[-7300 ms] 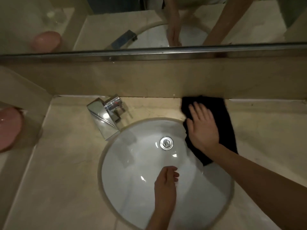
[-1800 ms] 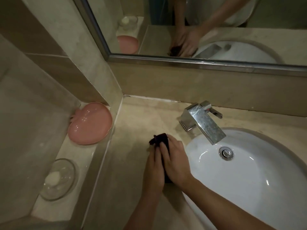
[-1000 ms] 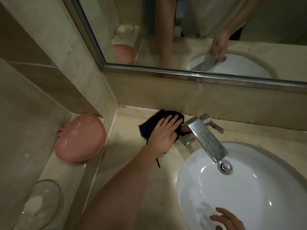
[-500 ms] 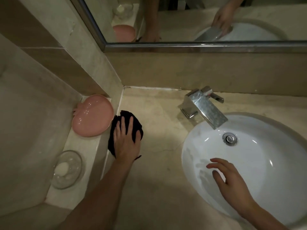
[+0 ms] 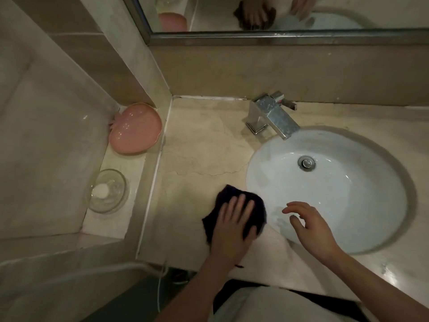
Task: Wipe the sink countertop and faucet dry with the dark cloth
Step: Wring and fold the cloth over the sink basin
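two hands show in the head view: the left hand (image 5: pixel 234 226) presses flat, fingers spread, on the dark cloth (image 5: pixel 226 204), which lies on the desk (image 5: pixel 199 156) just left of the sink (image 5: pixel 336 198). the right hand (image 5: pixel 312 228) hovers over the basin's near edge, fingers loosely curled and holding nothing, while the faucet (image 5: pixel 272 116) stands at the back.

Dim, warm light falls on beige stone-tiled walls (image 5: pixel 278 73). A metal-framed mirror (image 5: pixel 255 15) hangs above. A lower ledge (image 5: pixel 120 163) at left carries a pink dish (image 5: pixel 135 129) and a glass bowl (image 5: pixel 106 191).

Left hand (image 5: pixel 234 225) lies flat, fingers (image 5: pixel 241 203) spread; right hand (image 5: pixel 311 226) hovers, fingers loosely curled.
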Demonstrator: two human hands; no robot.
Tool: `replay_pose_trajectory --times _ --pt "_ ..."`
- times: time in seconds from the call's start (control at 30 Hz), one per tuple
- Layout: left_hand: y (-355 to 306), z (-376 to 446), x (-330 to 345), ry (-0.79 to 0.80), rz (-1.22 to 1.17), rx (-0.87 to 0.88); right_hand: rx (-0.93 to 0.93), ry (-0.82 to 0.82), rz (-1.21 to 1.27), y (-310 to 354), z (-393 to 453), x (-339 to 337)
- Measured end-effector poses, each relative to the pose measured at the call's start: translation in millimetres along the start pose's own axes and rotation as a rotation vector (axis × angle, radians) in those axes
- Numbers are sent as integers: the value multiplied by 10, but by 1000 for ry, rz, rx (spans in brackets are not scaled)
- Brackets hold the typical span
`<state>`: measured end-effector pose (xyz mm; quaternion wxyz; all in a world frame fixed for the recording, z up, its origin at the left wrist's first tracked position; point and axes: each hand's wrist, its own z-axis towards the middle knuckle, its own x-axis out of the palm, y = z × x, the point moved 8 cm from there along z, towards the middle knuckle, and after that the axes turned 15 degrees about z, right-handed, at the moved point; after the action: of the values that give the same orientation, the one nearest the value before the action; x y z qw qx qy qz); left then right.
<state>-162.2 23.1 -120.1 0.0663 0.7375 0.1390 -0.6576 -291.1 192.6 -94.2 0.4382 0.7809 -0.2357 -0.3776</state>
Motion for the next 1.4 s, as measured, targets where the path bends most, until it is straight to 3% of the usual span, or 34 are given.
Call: replay_pose_trajectory --times 0.13,0.27,0.37,0.63,0.8,0.97,1.03,1.1,1.17,1.23,1.27,1.4 --pt "1253 -609 40 -9 69 -474 24 -26 3 -67 -176 -111" --pt "1558 -978 37 11 116 -544 42 -38 22 -189 -369 -162" --pt "1059 -925 77 8 93 -504 47 -50 39 -314 -507 -234" --pt "-1118 -634 241 43 71 -176 -32 -118 34 -564 -759 -744" --pt "-1651 -529 274 98 64 -208 -96 -123 -99 -693 -958 -1038" --pt "-2665 -395 296 156 -333 -198 -152 -120 -78 -779 -1258 -1113" --pt "-2930 -325 252 176 -670 -247 -173 -216 -29 -747 -1299 -1283" --pt "-2961 -325 140 186 -1191 -418 -188 -237 -63 -728 -1256 -1334" --pt "-2651 -461 12 -50 -1422 -776 -185 -157 -170 -762 -1176 -1161" --pt "-2339 -633 -58 -246 -1305 -995 -209 -71 -365 -856 -1147 -882" --pt "-2242 -672 -89 -272 -1186 -995 -237 -40 -440 -901 -1155 -779" --pt "-2262 -571 -144 -166 -784 -608 -328 -83 -507 -1099 -1151 -1157"
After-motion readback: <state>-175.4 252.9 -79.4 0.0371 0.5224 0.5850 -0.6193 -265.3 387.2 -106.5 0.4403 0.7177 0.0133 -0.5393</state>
